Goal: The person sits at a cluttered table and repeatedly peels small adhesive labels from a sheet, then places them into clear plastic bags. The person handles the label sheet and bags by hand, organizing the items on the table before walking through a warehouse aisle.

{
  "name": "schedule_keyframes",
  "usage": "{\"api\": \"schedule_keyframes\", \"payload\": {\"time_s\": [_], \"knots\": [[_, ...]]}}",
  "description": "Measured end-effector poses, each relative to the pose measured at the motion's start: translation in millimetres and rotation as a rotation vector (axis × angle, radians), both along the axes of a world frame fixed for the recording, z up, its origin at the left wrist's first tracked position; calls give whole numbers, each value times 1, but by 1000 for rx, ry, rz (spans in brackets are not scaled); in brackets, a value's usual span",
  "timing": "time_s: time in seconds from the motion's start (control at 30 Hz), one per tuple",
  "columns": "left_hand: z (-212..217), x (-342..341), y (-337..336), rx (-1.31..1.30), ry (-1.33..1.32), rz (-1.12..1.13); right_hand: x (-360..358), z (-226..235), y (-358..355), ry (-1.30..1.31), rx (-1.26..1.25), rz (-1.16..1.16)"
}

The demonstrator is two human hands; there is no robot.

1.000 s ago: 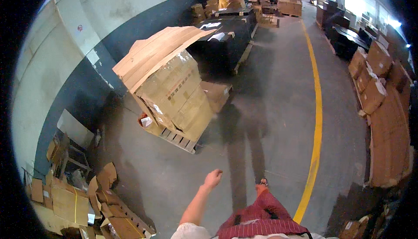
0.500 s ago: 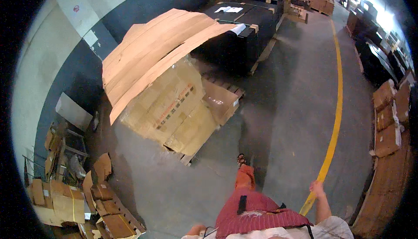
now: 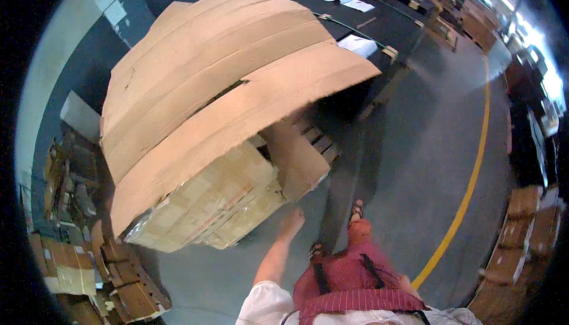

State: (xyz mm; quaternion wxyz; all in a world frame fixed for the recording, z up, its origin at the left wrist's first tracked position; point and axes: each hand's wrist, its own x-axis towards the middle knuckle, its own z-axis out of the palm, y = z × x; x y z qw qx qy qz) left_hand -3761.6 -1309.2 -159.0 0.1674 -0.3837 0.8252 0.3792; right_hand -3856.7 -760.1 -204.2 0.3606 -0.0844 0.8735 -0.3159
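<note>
Cardboard dominates my view: large flat cardboard sheets (image 3: 225,76) lie across the top of a wrapped stack of cartons (image 3: 213,206), overhanging its edges on the near side, which I judge is meant to cap and shield the load. The stack sits on a wooden pallet (image 3: 317,141), whose slats show at the right beside a smaller brown box (image 3: 299,159) leaning at the stack's corner. Behind it stands a dark wrapped pallet load (image 3: 379,23) with white papers on top. A yellow floor line (image 3: 468,189) curves along the concrete to the right, and flattened boxes (image 3: 112,271) pile up at lower left.

My left hand (image 3: 290,221) reaches forward, just below the lower corner of the cartons, near but apart from them. Its fingers look loosely curled and it holds nothing. My right hand (image 3: 406,282) hangs low by the red striped garment; I cannot tell whether it is spread or closed.
</note>
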Motion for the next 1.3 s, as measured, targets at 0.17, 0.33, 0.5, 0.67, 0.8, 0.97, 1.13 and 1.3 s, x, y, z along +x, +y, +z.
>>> {"api": "schedule_keyframes", "payload": {"time_s": [0.17,0.33,0.5,0.67,0.8,0.97,1.13,1.3], "knots": [[-145,-110,-33,-362,185,213,-164,-1,-174,84,-36,207],[-182,-181,-60,-130,-223,188,-267,-38,-277,177,-94,306],[-212,-222,-80,-81,-449,222,-328,-69,-313,230,-96,341],[-208,-239,-99,-80,-617,202,-344,-80,-317,178,-87,288],[-218,-246,-105,-80,-651,185,-353,-74,-304,191,-66,265],[-257,-251,-113,-81,-634,156,-346,-76,-282,274,-16,245],[-224,-156,-128,-202,-792,190,-306,-79,-267,146,-117,302],[-247,-138,-109,-291,-306,240,-320,-69,-199,187,-63,270]]}}
